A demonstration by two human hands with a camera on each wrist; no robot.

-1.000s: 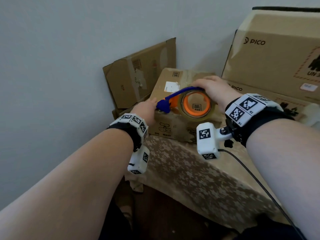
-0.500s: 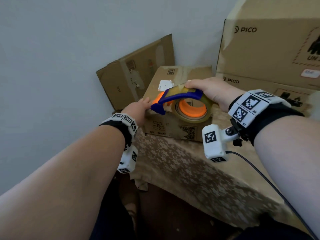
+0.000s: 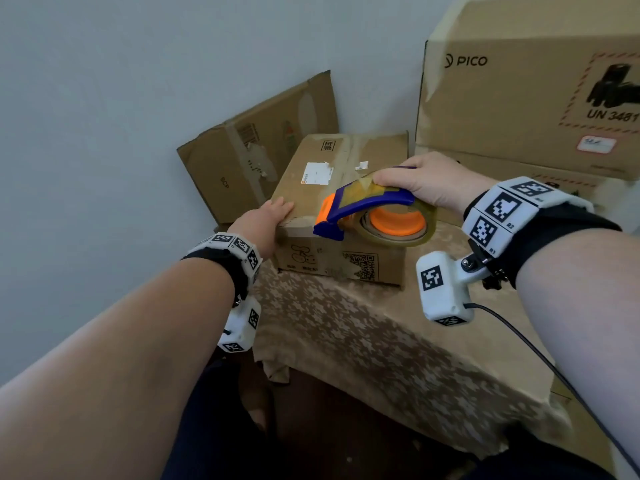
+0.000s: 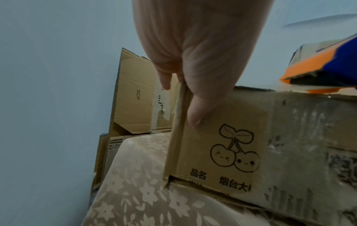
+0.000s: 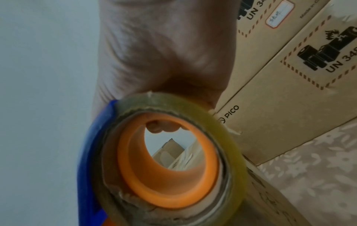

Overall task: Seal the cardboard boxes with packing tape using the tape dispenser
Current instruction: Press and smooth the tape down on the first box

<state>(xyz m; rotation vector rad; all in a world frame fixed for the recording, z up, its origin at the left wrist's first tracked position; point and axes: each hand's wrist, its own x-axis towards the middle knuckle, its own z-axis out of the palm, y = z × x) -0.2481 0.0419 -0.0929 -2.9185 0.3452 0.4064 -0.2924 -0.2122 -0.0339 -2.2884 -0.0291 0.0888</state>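
The box [image 3: 332, 202] sits on the table [image 3: 398, 341], close to the wall. It is the one to seal.

The left hand [image 3: 265, 223] holds the box at its near left corner. In the left wrist view the thumb presses the front face, next to the cherry drawing [image 4: 234, 150], and the other fingers lie over the top edge and side. It keeps the box from sliding.

The right hand [image 3: 424, 180] grips the tape dispenser [image 3: 372, 214]. Its fingers curl round the blue handle and the tape roll [image 5: 168, 165]. One fingertip shows through the orange ring in the right wrist view.

A second ago the dispenser stood upright over the near part of the box. Now it is tipped over flat, and its blue and orange tip hangs at the near top edge of the box. I cannot tell if the tip touches the box.

This probably means a strip across the top is being finished or cut at the near edge. There is shiny tape on the top of the box, but I cannot tell which strip is new.

Two big boxes [image 3: 526, 105] stand to the right of the box. A flat box [image 3: 256, 147] leans on the wall behind it. They may need tape next.
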